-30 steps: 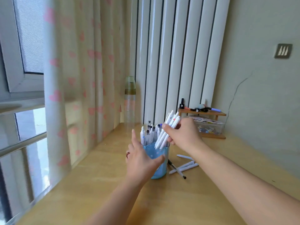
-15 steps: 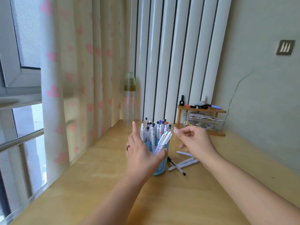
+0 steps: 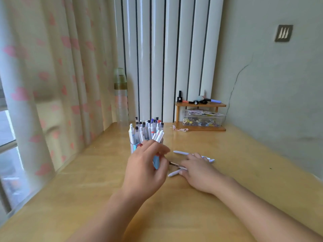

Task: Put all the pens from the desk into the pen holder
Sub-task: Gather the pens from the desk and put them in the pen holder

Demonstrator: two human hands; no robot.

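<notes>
The blue pen holder [image 3: 156,163] stands mid-desk, packed with several upright white pens [image 3: 148,130]. My left hand [image 3: 145,170] wraps around its front and hides most of it. To its right, loose white pens lie on the desk: one far [image 3: 180,152], one near [image 3: 173,174], and a dark-tipped pen [image 3: 173,164] next to the holder. My right hand [image 3: 197,170] lies flat over these loose pens with its fingers spread. It covers their middles and grips none that I can see.
A small wooden shelf [image 3: 201,128] with a clear box of clips [image 3: 202,119] and markers on top stands at the back right. A clear bottle [image 3: 121,102] stands behind the holder by the curtain [image 3: 52,84]. A wall runs along the right.
My right hand dropped its bunch of white pens into the holder, then moved down and right onto the loose pens on the desk. My left hand stayed at the holder.
</notes>
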